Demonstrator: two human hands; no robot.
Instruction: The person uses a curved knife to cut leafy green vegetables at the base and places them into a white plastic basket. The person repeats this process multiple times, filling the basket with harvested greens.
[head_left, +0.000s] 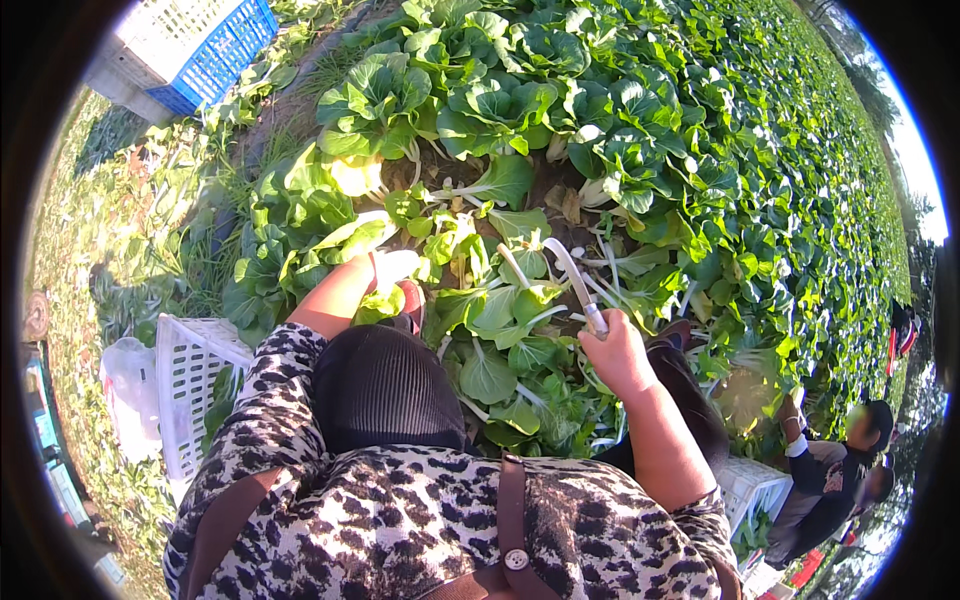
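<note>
My right hand (613, 349) grips the handle of a sickle (568, 270), whose curved blade points up and away over cut leaves. My left hand (394, 271) is at the base of a leafy green cabbage plant (358, 234) on the left; glare and leaves hide its fingers, so its hold cannot be told. Between my hands, loose leaves with white stems (491, 311) lie on the soil. Beyond them stand dense rows of leafy greens (495, 112), rooted in the ground.
A white plastic crate (184, 375) with greens stands at my left. Stacked white and blue crates (214, 64) are at the upper left. At the right, a person in a dark cap (825, 480) crouches beside another white crate (754, 484). My shoes are among the leaves.
</note>
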